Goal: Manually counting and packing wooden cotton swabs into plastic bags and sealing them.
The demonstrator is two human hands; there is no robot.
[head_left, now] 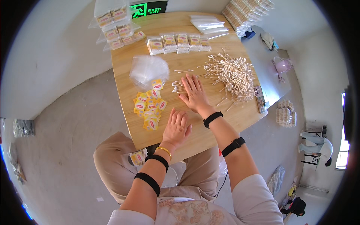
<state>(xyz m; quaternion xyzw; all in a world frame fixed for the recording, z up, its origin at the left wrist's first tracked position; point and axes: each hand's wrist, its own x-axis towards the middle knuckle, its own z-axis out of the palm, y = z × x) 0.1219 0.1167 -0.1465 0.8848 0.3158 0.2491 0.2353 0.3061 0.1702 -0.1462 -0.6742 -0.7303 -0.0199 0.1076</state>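
White-tipped swabs (178, 87) lie in a small row at ten o'clock of the right hand (194, 94), its fingers straight, slightly apart; the left hand (176, 128) curls loosely, holding nothing visible; gentle, even nudging should best keep the tips level

The right hand (195, 93), fingers spread and palm down, is at a small row of cotton swabs (178, 87) on the wooden table (202, 131), while the left hand (176, 127), loosely curled, is nearer the front edge, to the right of scattered yellow-and-white cards (150, 107). Clear plastic bags (144, 71) lie just behind the cards, and a large heap of loose swabs (234, 75) spreads at the right. Filled swab packs (182, 40) line the back, with flat clear sleeves (208, 25) behind and rightward.
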